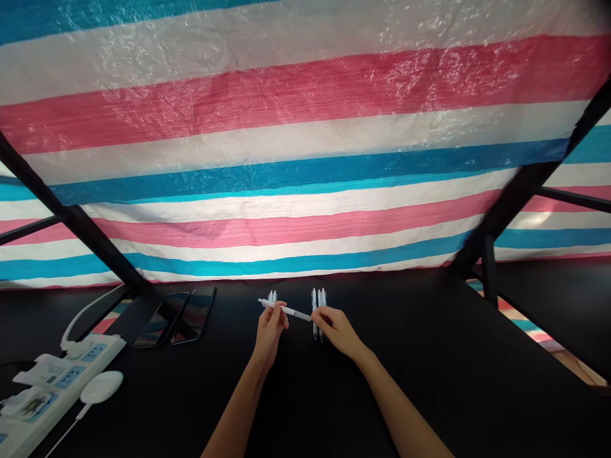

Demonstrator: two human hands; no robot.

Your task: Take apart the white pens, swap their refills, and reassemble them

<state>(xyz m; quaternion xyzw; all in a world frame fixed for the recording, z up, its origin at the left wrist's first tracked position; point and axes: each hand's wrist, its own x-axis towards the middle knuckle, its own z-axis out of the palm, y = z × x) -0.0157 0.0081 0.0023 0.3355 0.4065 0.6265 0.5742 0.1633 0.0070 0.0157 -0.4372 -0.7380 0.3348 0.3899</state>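
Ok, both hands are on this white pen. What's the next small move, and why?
I'd probably lift the white pen slightly first. Your left hand and right hand both have it, and its right end sits very close to the two white pens by your right hand, so it could catch them.

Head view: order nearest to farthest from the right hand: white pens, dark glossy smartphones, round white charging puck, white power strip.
1. The white pens, just left of the right hand.
2. The dark glossy smartphones, farther left.
3. The round white charging puck and white power strip, far left: too close to call.
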